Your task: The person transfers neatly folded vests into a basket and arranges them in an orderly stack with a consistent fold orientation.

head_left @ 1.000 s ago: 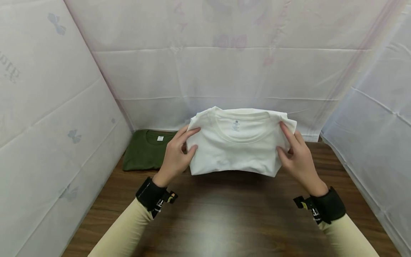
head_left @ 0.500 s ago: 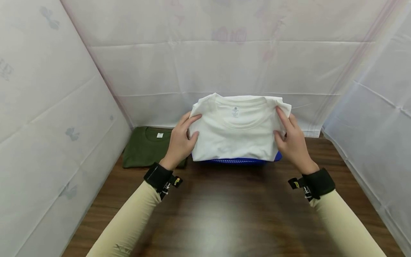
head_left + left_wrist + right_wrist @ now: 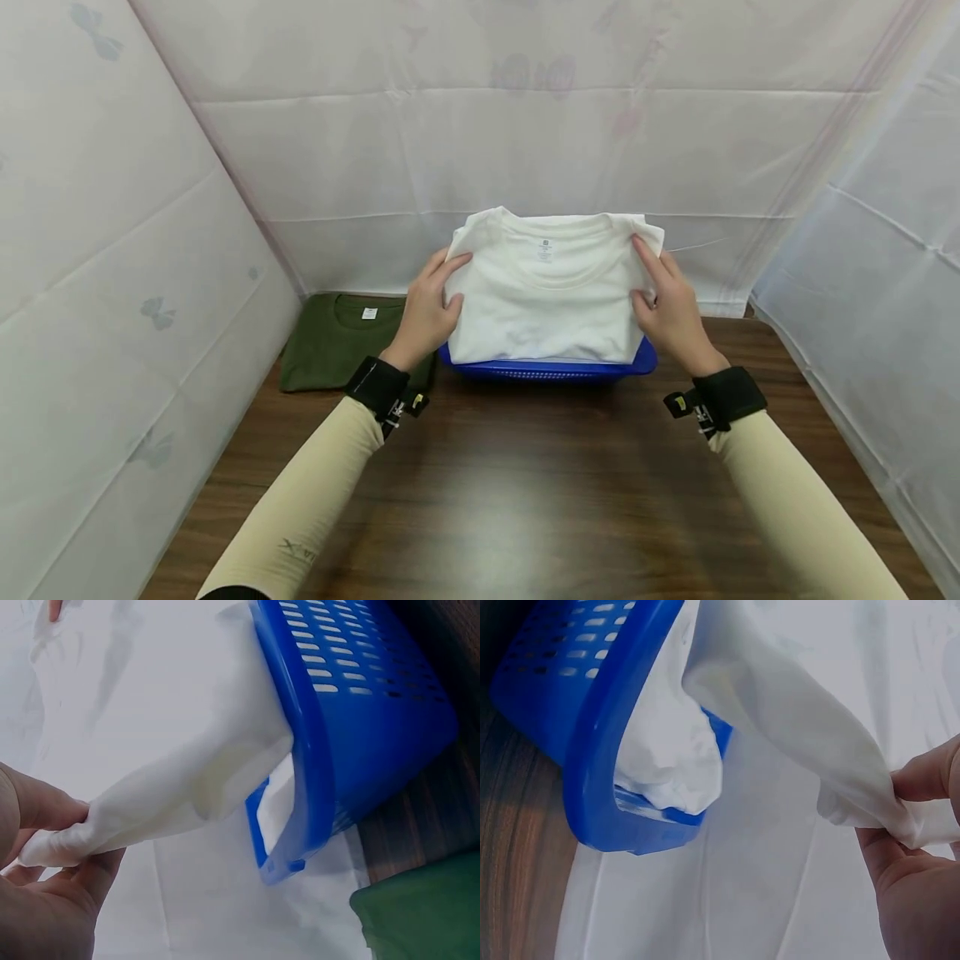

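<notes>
We see a white shirt (image 3: 543,325) held up by its two sides over a blue basket (image 3: 551,370), its collar facing us and a small printed label (image 3: 545,251) showing inside the neck. Our left hand (image 3: 426,315) pinches one side near the shoulder, thumb on the near face and fingers beneath, with only fabric between them; our right hand (image 3: 670,312) grips the opposite side the same way. The shirt's lower edge hangs at the basket's near rim, though we cannot tell whether the two touch. From the right wrist, we see more white fabric (image 3: 671,750) lying within the basket, below the lifted shirt. Beside the basket, past our left hand, a green shirt (image 3: 337,350) lies folded on the dark wooden table (image 3: 487,492), a white tag (image 3: 370,313) at its neck. Black straps (image 3: 377,388) circle both our wrists above pale sleeves (image 3: 300,500); creased white sheeting (image 3: 517,150) rises behind and on either side.
</notes>
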Tool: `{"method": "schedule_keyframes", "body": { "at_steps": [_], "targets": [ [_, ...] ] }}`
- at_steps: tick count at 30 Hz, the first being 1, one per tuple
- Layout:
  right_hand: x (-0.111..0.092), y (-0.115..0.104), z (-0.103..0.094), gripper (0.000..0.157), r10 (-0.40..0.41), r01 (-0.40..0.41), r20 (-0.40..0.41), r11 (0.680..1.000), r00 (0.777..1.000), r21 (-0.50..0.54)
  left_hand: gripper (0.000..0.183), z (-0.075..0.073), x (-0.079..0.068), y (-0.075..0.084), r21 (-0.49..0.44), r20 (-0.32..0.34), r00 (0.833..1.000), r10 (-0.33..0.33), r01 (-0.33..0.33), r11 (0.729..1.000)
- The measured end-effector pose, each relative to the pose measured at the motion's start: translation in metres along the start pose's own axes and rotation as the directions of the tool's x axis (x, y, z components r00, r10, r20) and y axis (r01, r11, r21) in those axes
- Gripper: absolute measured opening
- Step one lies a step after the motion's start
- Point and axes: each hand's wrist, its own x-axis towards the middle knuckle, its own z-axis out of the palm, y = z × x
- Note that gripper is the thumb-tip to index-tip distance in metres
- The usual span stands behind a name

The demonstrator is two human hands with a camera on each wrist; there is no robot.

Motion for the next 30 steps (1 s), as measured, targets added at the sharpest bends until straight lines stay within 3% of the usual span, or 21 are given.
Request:
{"method": "schedule_keyframes", "body": {
  "at_steps": [8,15,21,27,30],
  "targets": [
    [0.006,0.017,0.009,0.082,0.085,-0.086,0.088,0.996,0.992,0.000,0.059,0.019,0.010,-0.012,0.006,0.076,0.992,-0.103,0.103,0.995],
    [0.008,0.026,0.016,0.082,0.157,-0.155,0.197,0.988,0.968,-0.027,0.059,0.029,0.015,-0.022,0.037,0.167,0.967,-0.195,0.191,0.981],
    [0.008,0.035,0.024,0.082,0.251,-0.246,0.331,0.968,0.910,-0.056,0.059,0.034,0.014,-0.027,0.072,0.253,0.927,-0.275,0.266,0.961],
    [0.007,0.041,0.031,0.081,0.289,-0.280,0.409,0.956,0.866,-0.082,0.058,0.037,0.014,-0.030,0.127,0.303,0.902,-0.308,0.282,0.951],
    [0.009,0.040,0.033,0.082,0.326,-0.316,0.455,0.943,0.829,-0.100,0.058,0.038,0.014,-0.031,0.158,0.325,0.880,-0.348,0.312,0.937]
  ]
}}
